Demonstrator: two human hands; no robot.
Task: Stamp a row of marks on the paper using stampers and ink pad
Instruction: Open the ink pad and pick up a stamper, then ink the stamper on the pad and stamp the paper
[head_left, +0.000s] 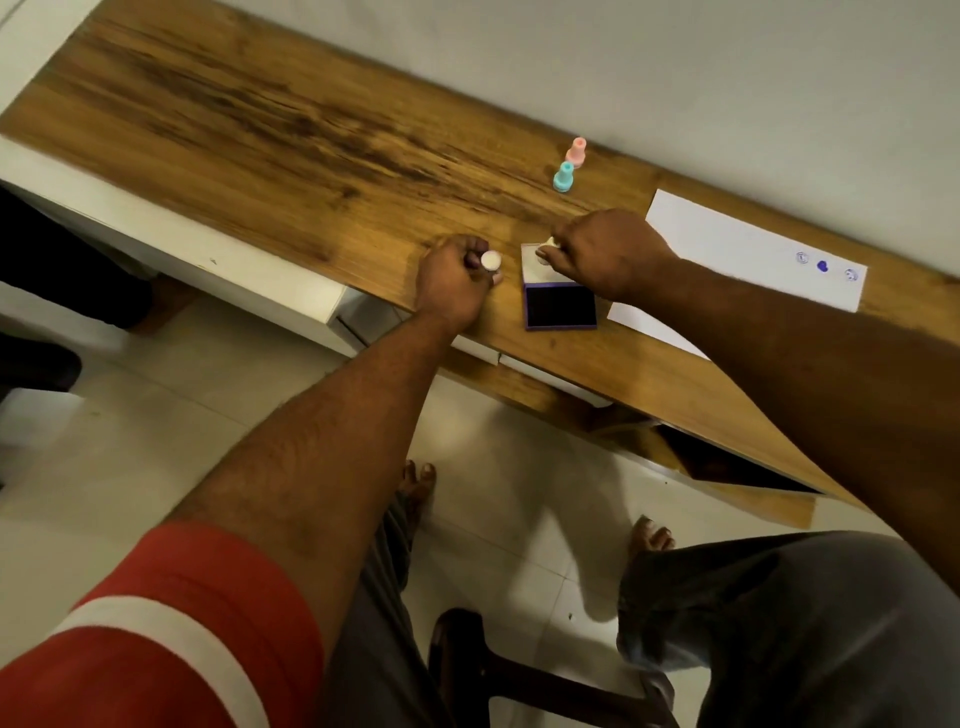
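Observation:
My left hand (457, 280) is closed around a white stamper (491, 260), held upright on the wooden desk left of the ink pad. The ink pad (560, 306) lies open with its dark purple face up and its pale lid (531, 265) tilted back. My right hand (605, 252) grips a small cream stamper (549, 243) over the lid end of the pad. A white paper (727, 244) lies to the right with three blue marks (823, 266) in a row near its right end.
A teal stamper (563, 176) and a pink stamper (576, 150) stand upright near the wall behind the pad. The desk (260, 130) runs along a white wall. A dark stool (467, 649) and my bare feet are on the tiled floor below.

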